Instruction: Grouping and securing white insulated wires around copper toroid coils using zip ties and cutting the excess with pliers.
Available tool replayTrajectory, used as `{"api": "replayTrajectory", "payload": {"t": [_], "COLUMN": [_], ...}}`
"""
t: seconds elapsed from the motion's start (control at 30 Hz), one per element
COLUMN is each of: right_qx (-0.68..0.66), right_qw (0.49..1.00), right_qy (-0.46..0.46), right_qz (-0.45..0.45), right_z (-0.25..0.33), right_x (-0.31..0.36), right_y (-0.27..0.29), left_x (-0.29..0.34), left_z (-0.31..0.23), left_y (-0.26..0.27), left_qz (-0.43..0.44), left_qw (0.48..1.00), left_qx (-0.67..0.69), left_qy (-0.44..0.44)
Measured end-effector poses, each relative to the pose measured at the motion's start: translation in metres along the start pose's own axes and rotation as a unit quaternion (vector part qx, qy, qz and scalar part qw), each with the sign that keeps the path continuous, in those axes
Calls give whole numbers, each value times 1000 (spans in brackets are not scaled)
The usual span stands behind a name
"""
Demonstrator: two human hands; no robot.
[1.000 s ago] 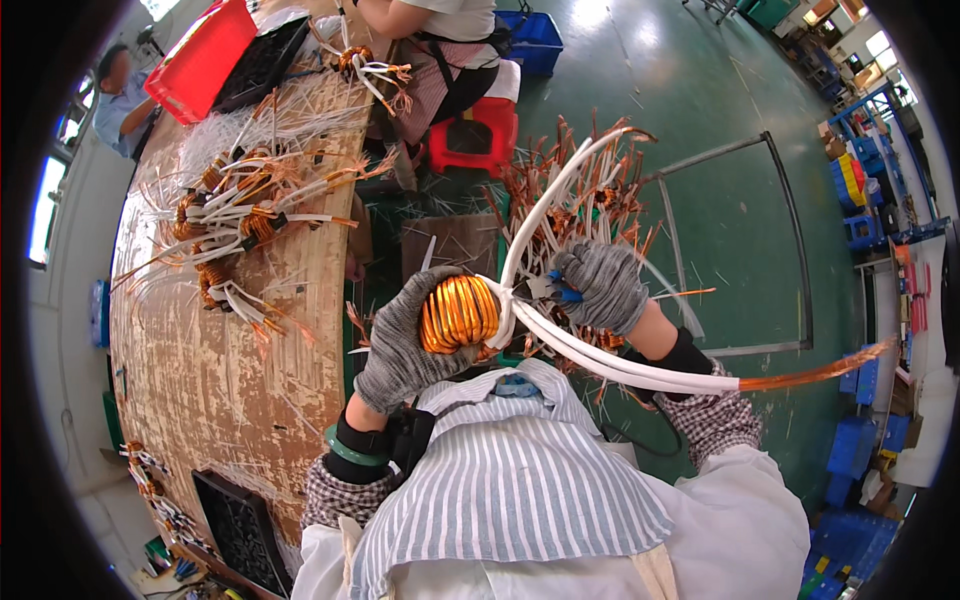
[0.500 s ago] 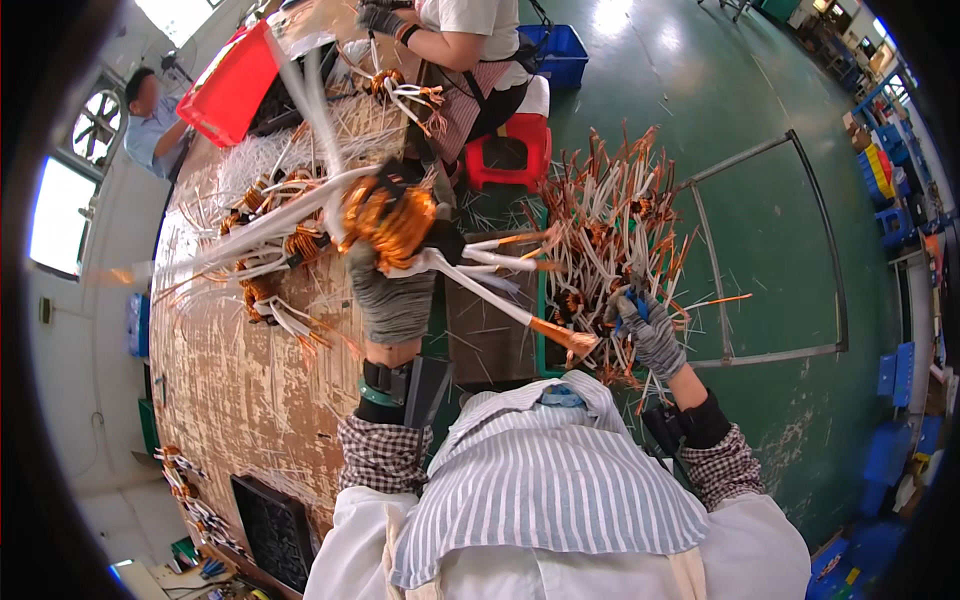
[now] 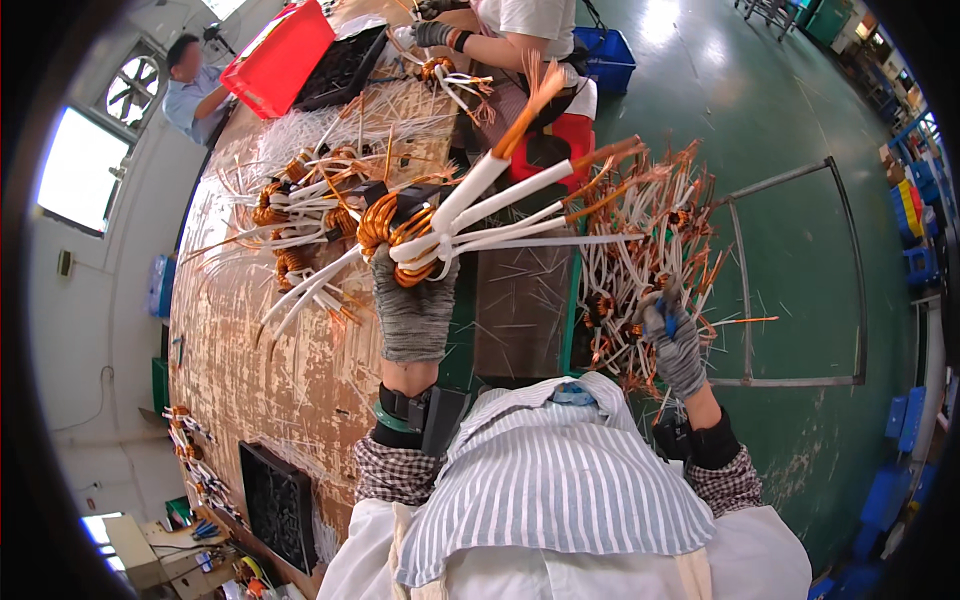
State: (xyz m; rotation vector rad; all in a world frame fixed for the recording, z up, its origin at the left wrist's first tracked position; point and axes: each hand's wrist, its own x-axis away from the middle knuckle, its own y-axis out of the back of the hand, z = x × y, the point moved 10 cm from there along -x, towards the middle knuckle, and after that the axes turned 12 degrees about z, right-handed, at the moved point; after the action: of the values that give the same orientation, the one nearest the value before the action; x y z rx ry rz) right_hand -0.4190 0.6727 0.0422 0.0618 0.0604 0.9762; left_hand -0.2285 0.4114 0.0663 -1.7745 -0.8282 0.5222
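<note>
In my gloved left hand (image 3: 415,315) is a copper wire coil (image 3: 382,222), raised above the table's right edge. Thick leads in white sleeves with bare copper ends fan out from it, up and to the right. A white cable tie (image 3: 560,240) is looped round the leads, its tail pointing right. My gloved right hand (image 3: 675,345) is closed round a small blue-handled tool (image 3: 668,322); its working end is hard to make out. That hand is beside a green crate (image 3: 572,310) heaped with similar coils (image 3: 635,235), leads upward.
More coils (image 3: 290,220) lie on the worn wooden table (image 3: 250,370), among white plastic offcuts. A black tray (image 3: 275,505) is near left, a red bin (image 3: 280,60) far left. Co-workers sit beyond, one by a red stool (image 3: 572,135). A metal frame (image 3: 735,285) lies on the floor at right.
My left hand has turned the coil, so its leads now point up and right instead of sweeping left and lower right. My right hand keeps the blue-handled tool by the crate.
</note>
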Motion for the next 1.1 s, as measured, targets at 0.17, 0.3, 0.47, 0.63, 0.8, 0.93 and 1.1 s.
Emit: {"api": "replayTrajectory", "payload": {"t": [0.17, 0.3, 0.47, 0.63, 0.8, 0.93, 1.1], "right_qx": [337, 345, 543, 672, 784, 814, 810], "right_qw": [927, 928, 788, 678, 543, 501, 528], "right_qy": [164, 137, 261, 243, 275, 286, 250], "right_qz": [32, 2, -124, -170, -117, -74, -60], "right_z": [78, 106, 184, 237, 247, 237, 236], "right_x": [-10, -27, -19, -30, -30, -24, -32], "right_y": [-36, -36, -30, -8, -19, -44, -49], "left_x": [-9, -9, -6, 2, 2, -7, 0], "left_z": [-6, 5, 26, 41, 49, 59, 59], "left_y": [-46, -92, -110, -111, -121, -110, -98], "left_qz": [81, 122, 135, 139, 220, 161, 51], "left_qw": [985, 986, 986, 974, 938, 948, 947], "left_qx": [-150, -114, -100, -177, -259, -169, -206], "left_qy": [-4, -19, 8, 10, 64, 215, 241]}}
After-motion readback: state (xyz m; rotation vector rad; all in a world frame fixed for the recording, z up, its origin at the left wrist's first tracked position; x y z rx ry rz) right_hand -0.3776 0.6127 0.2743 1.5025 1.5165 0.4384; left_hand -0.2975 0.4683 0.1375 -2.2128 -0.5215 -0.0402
